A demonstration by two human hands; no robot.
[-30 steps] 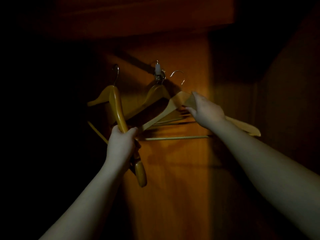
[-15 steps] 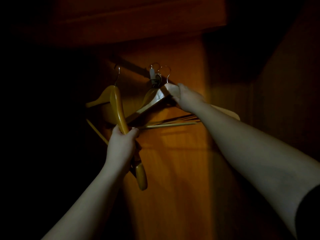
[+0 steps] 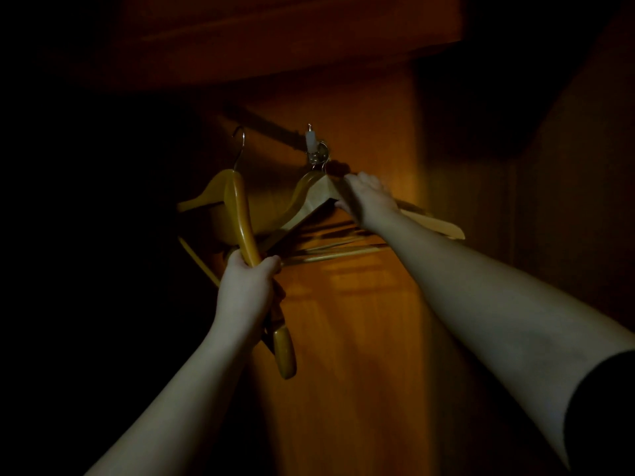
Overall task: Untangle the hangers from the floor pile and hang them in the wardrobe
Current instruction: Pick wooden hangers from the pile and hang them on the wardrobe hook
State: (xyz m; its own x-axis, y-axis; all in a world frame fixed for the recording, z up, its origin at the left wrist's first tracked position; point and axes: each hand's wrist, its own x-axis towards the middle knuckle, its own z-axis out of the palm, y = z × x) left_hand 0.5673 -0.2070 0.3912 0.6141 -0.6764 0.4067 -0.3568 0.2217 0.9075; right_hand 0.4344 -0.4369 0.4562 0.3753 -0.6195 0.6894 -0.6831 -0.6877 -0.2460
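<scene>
It is very dim inside the wardrobe [image 3: 360, 321], and only the orange-brown back panel in the middle of the frame is catching any light.

The left hand [image 3: 245, 290] is reaching up at centre left, its fingers curled tight around the arm of a yellow wooden hanger [image 3: 240, 218]. That hanger is standing almost on end: its metal hook [image 3: 239, 142] is pointing up toward the upper left, and its lower tip is poking out below the hand. A second yellowish shape is showing just behind it to the left, though it is too dark to tell whether that is another hanger.

The right hand [image 3: 369, 197] is stretching in from the lower right, with a dark sleeve [image 3: 604, 413] showing at the frame's right edge. Its fingers and thumb are pinching the neck of a paler wooden hanger [image 3: 314, 199], right at the peak, just beneath a small metal fitting [image 3: 318, 152] with a white piece on top, sitting above centre. A dark rail [image 3: 261, 123] is running from that fitting toward the upper left. Whether this hanger's hook is sitting on the fitting I cannot tell, because the hand and shadow are covering it.

The pale hanger's right arm is sticking out past the wrist toward the right, and its crossbar is lying below, blurred.
</scene>
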